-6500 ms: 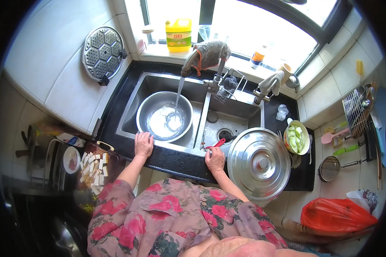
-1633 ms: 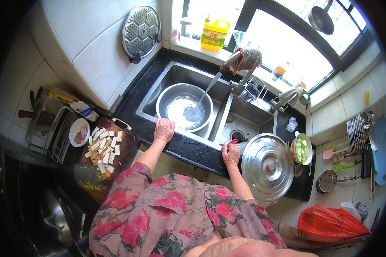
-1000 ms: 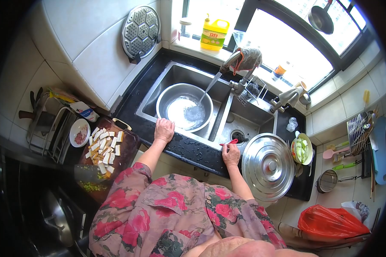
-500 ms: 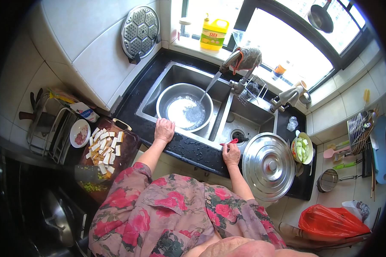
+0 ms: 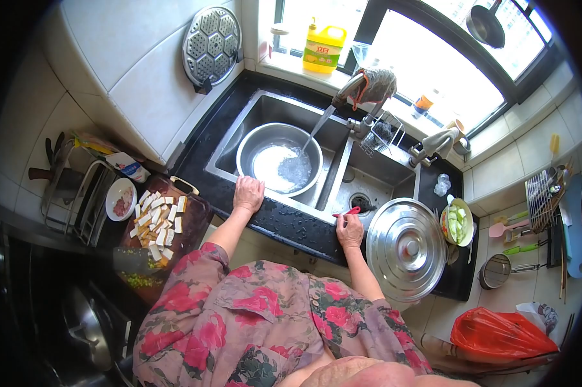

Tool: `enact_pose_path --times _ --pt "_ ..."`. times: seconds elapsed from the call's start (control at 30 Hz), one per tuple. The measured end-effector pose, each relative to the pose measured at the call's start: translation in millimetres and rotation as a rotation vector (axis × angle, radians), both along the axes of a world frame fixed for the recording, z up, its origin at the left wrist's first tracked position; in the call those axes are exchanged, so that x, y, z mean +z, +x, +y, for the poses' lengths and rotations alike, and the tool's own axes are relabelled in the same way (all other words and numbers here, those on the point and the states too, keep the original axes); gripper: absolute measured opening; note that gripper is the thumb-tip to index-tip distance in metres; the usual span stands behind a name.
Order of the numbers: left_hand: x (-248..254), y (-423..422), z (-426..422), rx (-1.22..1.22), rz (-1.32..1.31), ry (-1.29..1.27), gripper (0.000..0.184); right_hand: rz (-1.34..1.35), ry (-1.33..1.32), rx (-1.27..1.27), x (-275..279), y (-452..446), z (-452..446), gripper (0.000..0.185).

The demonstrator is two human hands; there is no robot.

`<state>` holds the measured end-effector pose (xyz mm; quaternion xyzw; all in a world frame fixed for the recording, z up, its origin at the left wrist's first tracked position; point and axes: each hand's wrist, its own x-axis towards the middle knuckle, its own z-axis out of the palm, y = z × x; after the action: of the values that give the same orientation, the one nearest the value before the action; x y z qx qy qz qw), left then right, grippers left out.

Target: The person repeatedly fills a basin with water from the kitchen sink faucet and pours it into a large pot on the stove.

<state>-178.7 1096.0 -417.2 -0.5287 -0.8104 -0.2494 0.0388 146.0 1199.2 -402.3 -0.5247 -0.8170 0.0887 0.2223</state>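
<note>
My left hand [image 5: 248, 195] rests on the sink's front edge, fingers stretched toward the metal basin [image 5: 244, 145]. The basin sits in the left bowl of the double sink [image 5: 219, 161], with water in it. A stream from the faucet [image 5: 346, 90] runs into the basin. My right hand [image 5: 350, 230] is at the front edge of the right bowl, its fingers closed around a small red object [image 5: 353, 211] whose kind I cannot make out. Just right of that hand lies a large round metal lid [image 5: 394, 271].
At left, a cutting board [image 5: 197, 222] holds cut white pieces [image 5: 157, 216] beside a bowl of meat [image 5: 128, 205]. A bowl of green pieces [image 5: 456, 222] stands behind the lid. A yellow jug [image 5: 322, 50] is on the sill. A red bag [image 5: 497, 332] hangs at right.
Water keeps running into the basin. Both hands hold their places; the view has shifted very slightly.
</note>
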Motion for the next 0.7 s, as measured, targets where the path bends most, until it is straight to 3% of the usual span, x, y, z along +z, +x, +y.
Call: enact_pose_path --times 0.7 --pt "-2.8 -1.1 0.8 -0.001 0.028 0.041 0.028 -0.005 -0.029 -0.008 1.5 0.1 -0.3 0.023"
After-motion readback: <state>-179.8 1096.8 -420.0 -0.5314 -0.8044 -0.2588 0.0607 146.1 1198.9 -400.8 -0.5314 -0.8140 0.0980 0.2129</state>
